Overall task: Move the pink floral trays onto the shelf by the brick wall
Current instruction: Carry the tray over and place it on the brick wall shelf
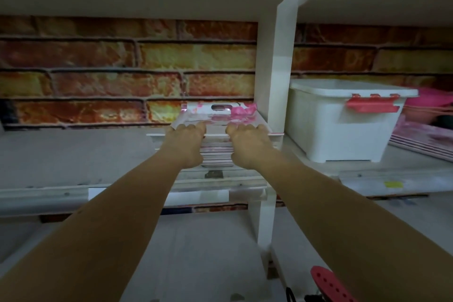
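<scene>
A stack of pink floral trays (pixel 217 130) sits on the shelf (pixel 73 154) against the brick wall (pixel 122 68), just left of the white upright post (pixel 277 105), a little toward 1 o'clock from the middle of the view. The stack lies flat; its far end wall, with an oval handle cut-out, faces the bricks at 12 o'clock and its near edge faces the person. Which axis is the longer cannot be told from this angle.

Both bare forearms reach forward and upward from 7 and 5 o'clock, nearly parallel. The left hand (pixel 187 144) and the right hand (pixel 248 144) lie knuckles up, side by side, fingers hooked over the near rim of the top tray and gripping it.

At 3 o'clock, past the post, stands a white plastic tub (pixel 343 125) with a red clip. More pink items lie at the right edge, blurred.
</scene>
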A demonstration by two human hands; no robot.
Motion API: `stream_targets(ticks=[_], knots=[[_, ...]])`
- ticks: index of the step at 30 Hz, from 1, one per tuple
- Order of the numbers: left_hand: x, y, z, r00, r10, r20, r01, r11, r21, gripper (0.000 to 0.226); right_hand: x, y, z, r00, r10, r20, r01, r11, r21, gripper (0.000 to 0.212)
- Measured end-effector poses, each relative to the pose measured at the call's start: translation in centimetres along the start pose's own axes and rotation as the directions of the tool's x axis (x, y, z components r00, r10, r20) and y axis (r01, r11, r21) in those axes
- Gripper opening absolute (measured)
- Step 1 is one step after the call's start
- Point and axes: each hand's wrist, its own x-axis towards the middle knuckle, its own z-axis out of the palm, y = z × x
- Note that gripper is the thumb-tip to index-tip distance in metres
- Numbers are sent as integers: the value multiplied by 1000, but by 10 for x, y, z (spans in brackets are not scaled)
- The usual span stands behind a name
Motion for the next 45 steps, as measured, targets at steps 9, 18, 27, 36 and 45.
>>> stream_targets(ticks=[9,18,27,36,45], knots=[[16,1,42,999,51,7,-51,998,23,57,20,5,40,992,-3,125,-1,999,32,51],[12,3,49,994,29,-105,-24,999,48,52,19,3,48,999,21,41,-21,1000,1,49],[10,11,50,989,31,-141,-27,999,31,46,19,20,47,997,-38,74,35,999,35,55],[9,39,50,989,-14,-147,11,1000,-23,47,10,42,48,994,-51,92,54,998,-30,47],[18,47,51,990,-29,-140,26,999,-29,52,16,55,53,994,-82,75,82,997,3,44]])
